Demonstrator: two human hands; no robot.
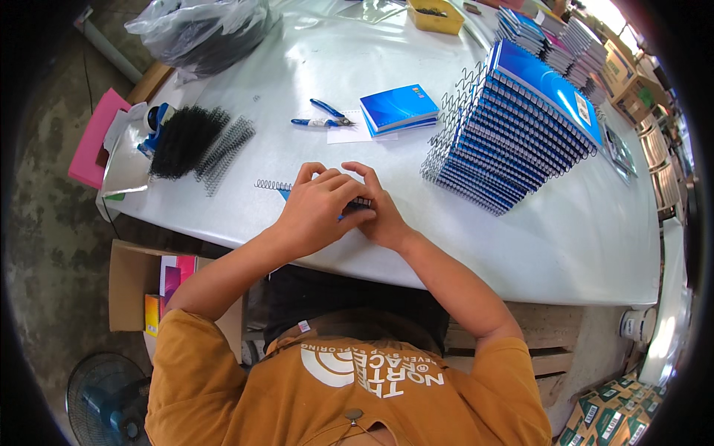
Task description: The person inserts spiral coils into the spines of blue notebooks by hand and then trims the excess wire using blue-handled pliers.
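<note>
At the table's front edge both of my hands close around a small blue notebook, mostly hidden under them. A dark wire coil runs along its bound edge and sticks out to the left. My left hand lies across the notebook, fingers bent over the coil edge. My right hand grips the right end, its index finger arched and its fingertips near the coil. Beyond my hands lie blue-handled cutting pliers and a short stack of blue notebooks.
On the right, a tall leaning stack of coil-bound blue notebooks has coil ends jutting left. Loose black coils lie at left beside a blue tape dispenser. Farther back are a plastic bag and a yellow tray. A cardboard box stands below left.
</note>
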